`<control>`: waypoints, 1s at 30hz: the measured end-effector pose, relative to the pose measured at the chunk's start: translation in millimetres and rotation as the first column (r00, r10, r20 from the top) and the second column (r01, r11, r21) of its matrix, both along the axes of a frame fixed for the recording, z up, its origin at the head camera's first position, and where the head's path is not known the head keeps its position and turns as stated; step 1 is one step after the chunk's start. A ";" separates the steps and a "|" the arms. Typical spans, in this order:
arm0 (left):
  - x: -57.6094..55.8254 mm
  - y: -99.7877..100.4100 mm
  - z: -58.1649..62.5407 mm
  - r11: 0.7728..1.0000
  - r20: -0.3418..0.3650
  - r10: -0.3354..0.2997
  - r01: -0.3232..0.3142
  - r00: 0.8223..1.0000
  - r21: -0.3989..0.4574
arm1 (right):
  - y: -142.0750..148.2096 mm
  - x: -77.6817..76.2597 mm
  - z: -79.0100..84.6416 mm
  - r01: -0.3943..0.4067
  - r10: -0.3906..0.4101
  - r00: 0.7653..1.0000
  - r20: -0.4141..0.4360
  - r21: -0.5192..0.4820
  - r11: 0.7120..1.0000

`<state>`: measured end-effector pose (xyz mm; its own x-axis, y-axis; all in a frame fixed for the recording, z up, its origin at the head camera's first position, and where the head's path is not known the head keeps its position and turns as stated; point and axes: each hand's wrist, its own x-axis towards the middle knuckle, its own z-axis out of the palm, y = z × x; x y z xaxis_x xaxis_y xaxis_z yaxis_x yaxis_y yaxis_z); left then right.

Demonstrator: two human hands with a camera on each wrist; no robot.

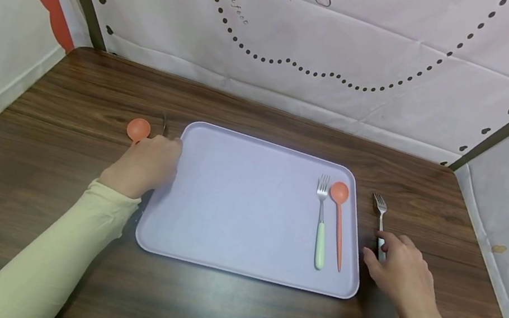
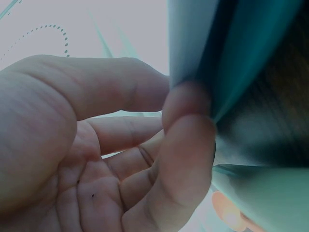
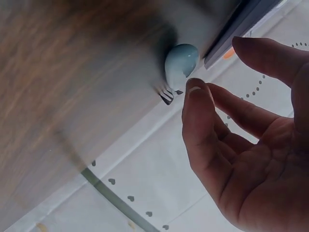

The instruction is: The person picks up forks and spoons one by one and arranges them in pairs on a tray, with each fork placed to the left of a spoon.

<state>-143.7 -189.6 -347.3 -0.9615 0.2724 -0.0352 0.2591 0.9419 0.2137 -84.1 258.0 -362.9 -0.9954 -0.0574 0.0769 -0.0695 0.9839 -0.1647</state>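
Observation:
A lavender tray (image 1: pixel 237 201) lies on the table, carrying a mint-handled fork (image 1: pixel 320 239) and an orange spoon (image 1: pixel 339 225) near its right side. At its left edge, my left hand (image 1: pixel 148 163) pinches the tray rim (image 2: pixel 193 43) between thumb and index finger. Partly under that hand are a second orange spoon (image 1: pixel 138 129) and a fork (image 1: pixel 165 125), its tines showing. My right hand (image 1: pixel 403 270) hovers over the pale handle of another fork (image 1: pixel 380 204) beside the tray. Its thumb is spread toward the tray's right edge, with nothing gripped.
The dark wood table (image 1: pixel 217 311) extends around the tray. A white printed cloth wall (image 1: pixel 296 98) rises behind it, with further cloth walls at left and right.

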 end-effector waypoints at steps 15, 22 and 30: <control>-0.9 -1.1 -1.5 1.000 0.011 0.010 -0.010 1.000 -0.011 | 7.2 -1.6 -7.6 -0.016 0.016 1.000 0.004 -0.006 1.000; -0.5 -1.0 -1.2 1.000 0.022 0.011 -0.011 1.000 -0.006 | 8.9 -2.2 -8.2 -0.058 0.058 0.998 0.025 -0.007 0.998; -0.1 -0.2 -0.2 1.000 0.024 0.010 -0.009 1.000 -0.008 | 11.9 -3.3 -5.1 -0.084 0.084 0.994 0.063 -0.015 0.996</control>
<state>-143.8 -189.8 -347.5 -0.9629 0.2629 -0.0604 0.2451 0.9461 0.2118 -87.4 269.9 -368.0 -0.9900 -0.1404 0.0151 -0.1408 0.9728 -0.1837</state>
